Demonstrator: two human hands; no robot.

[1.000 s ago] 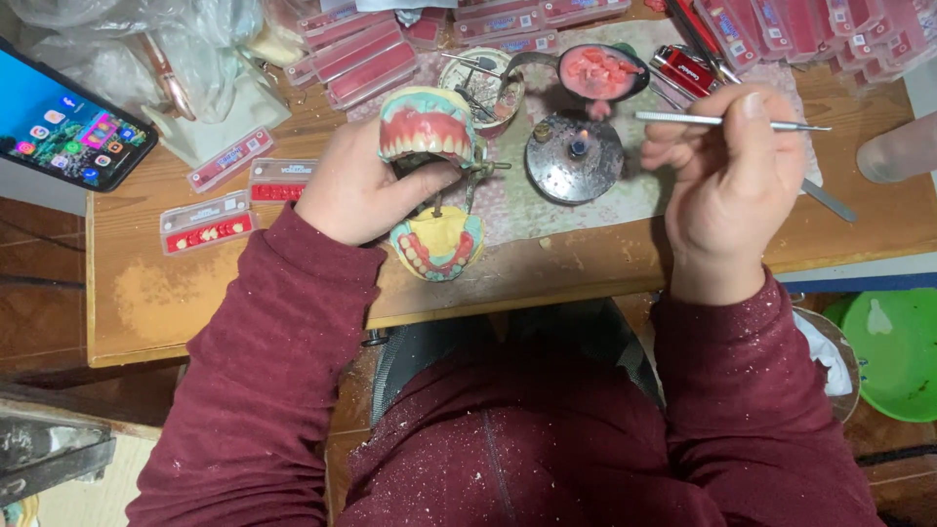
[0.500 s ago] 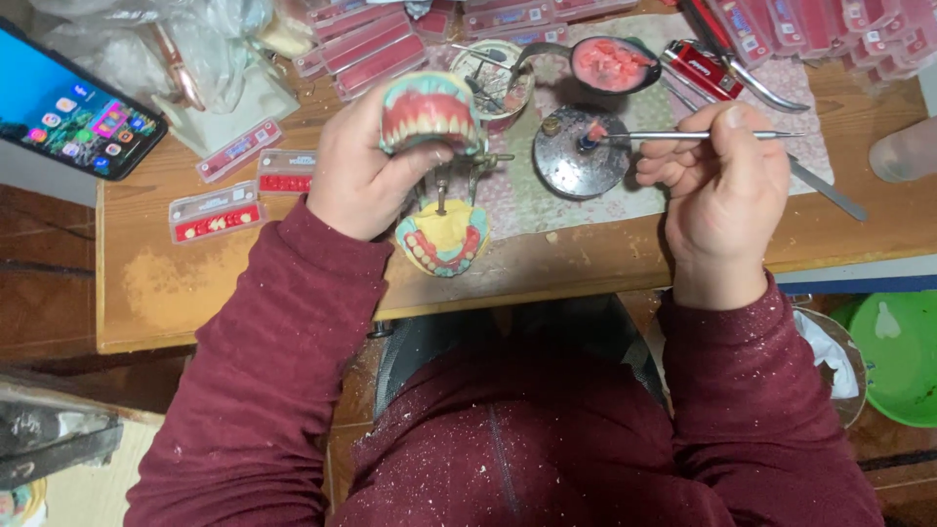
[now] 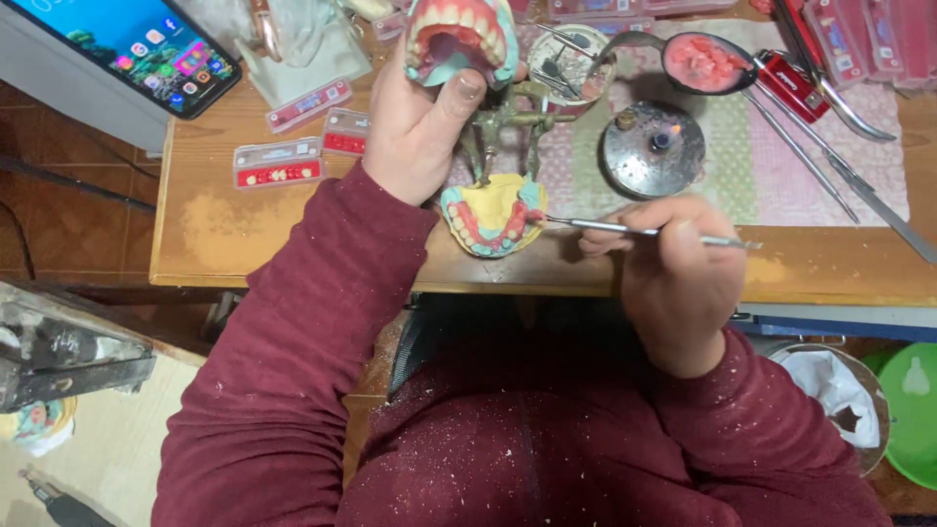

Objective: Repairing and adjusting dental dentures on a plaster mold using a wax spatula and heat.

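hidden or cut off: the upper denture model runs off the top edge of the frame, so its far side is out of view; the phone in the upper left is also cropped, and the trays of spare teeth along the top right are only partly seen.
hard to make out: the tip of the metal instrument meets the teeth of the lower denture model; it seems to touch the right side of the arch, though the contact itself is too small to be sure.
left hand: closed around the upper model and the hinged metal frame, thumb pressed on the model's rim, tipping it up and back.
right hand: fingers curled shut on the instrument, pinching it near its middle.
instrument axis: lies nearly level across the centre of the frame, tip to the left, handle end to the right.
lower model: sits at the near table edge, centre frame, arch open toward the top of the frame.
edges and room: the small round burner stands just above the right hand; loose tools lie to the right; bare wood is free at lower left of the table.
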